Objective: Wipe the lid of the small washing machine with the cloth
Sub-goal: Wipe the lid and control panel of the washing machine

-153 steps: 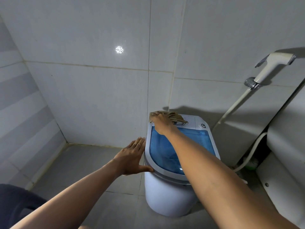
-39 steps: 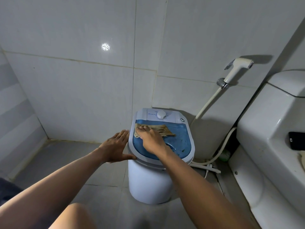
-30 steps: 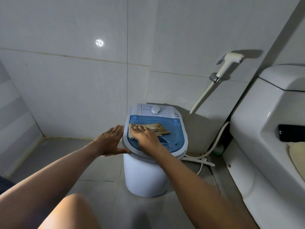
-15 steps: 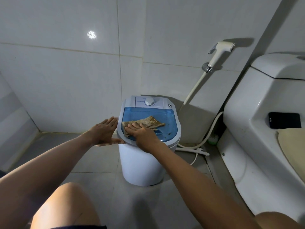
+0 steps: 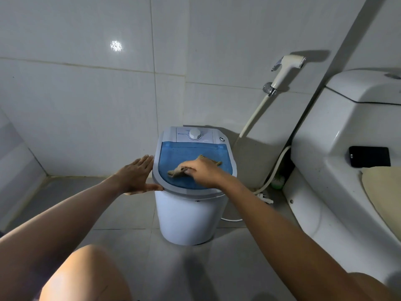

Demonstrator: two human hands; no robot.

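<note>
- Right hand (image 5: pixel 202 171) presses the crumpled tan cloth (image 5: pixel 176 171) flat against the translucent blue plastic lid (image 5: pixel 184 152).
- Left hand (image 5: pixel 135 175), fingers released and spread, braces the lid's left rim.
- Risk: hard strokes could tip the light white washing machine (image 5: pixel 187 216).

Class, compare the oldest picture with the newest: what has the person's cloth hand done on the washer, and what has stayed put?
The right hand has dragged the crumpled tan cloth from the white control panel at the back down onto the translucent blue lid, towards the person. The left hand stays flat against the small white washing machine, on its left rim. The lid stays closed.
</note>
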